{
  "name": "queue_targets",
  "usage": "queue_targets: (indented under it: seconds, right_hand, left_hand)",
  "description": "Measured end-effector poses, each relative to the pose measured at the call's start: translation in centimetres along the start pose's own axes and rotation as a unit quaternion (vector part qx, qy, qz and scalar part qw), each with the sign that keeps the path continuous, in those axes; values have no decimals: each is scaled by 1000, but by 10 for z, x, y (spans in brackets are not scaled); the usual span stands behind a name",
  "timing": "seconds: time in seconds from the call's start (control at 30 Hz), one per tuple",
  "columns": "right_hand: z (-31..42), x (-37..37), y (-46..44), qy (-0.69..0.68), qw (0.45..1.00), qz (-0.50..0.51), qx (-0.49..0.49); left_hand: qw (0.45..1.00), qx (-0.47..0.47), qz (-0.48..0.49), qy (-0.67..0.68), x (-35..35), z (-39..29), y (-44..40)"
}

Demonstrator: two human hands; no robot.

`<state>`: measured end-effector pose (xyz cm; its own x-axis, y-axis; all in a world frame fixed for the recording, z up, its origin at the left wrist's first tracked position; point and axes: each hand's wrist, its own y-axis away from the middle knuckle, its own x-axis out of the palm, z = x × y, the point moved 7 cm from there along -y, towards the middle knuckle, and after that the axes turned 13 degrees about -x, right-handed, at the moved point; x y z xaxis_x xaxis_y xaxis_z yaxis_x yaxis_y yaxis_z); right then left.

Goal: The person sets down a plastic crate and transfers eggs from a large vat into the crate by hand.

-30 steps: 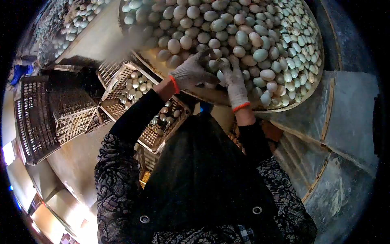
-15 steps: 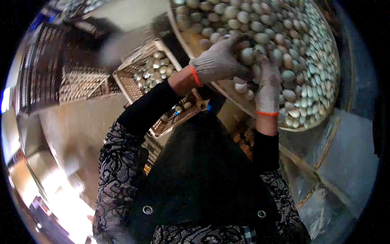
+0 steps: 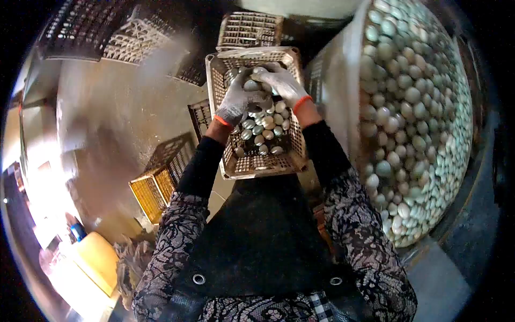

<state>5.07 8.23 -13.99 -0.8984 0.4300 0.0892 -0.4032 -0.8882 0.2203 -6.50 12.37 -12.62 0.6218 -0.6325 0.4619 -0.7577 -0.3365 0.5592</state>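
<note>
Both hands wear pale knit gloves with orange cuffs and are over the far half of a plastic crate [image 3: 263, 173]. My left hand [image 3: 240, 102] curls round eggs, and my right hand [image 3: 281, 83] closes over them from the other side. Between the palms an egg [image 3: 251, 85] shows; the number held is hidden by the gloves. Several pale and greenish eggs [image 3: 268, 126] lie in the crate below and nearer than my hands.
A large round container [image 3: 348, 80] heaped with eggs [image 3: 413, 96] stands at the right. Behind the crate is another crate [image 3: 249, 31]. A yellow crate [image 3: 153, 193] stands on the floor at left, with stacked dark crates [image 3: 80, 27] farther back.
My view has turned left. Both hands have moved from the large round container to over the crate, carrying eggs between them.
</note>
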Motion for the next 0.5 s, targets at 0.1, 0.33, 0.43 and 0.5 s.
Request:
queue_targets:
  seconds: [0.1,0.33,0.43,0.5]
  right_hand:
    - [-95,21,-77,176,971,112,117]
    - [-166,56,-164,421,857,297,23]
    - [-129,52,-141,458,858,205,112]
    - [-133,56,-139,448,871,189,74]
  left_hand:
    - [998,-8,-68,18,-78,34,-52]
    - [843,148,-235,-461,-156,82,-127]
    - [800,-6,-219,-559,-143,80,-133]
    - [800,-70,-336,-492,-159,93,-141]
